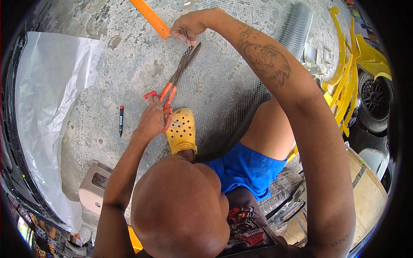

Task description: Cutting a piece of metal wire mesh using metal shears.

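My left hand (151,116) is closed around the orange handles of a pair of large shears (177,77). Their dark blades point away from me and stand parted. A short red piece (150,94) shows at the fingers of that hand; I cannot tell what it is. Just beyond the blade tips, my right hand (189,28) pinches the edge of a sheet of wire mesh (223,81). The mesh spreads over the concrete floor to the right of the shears, its far right part curled into a roll (297,26).
An orange strip (150,18) lies beside my right hand. A black marker with a red cap (121,121) is on the floor at left, near clear plastic sheeting (47,81). A beige stool (92,187) stands lower left. Yellow panels (344,77) and a wheel (374,101) are at right.
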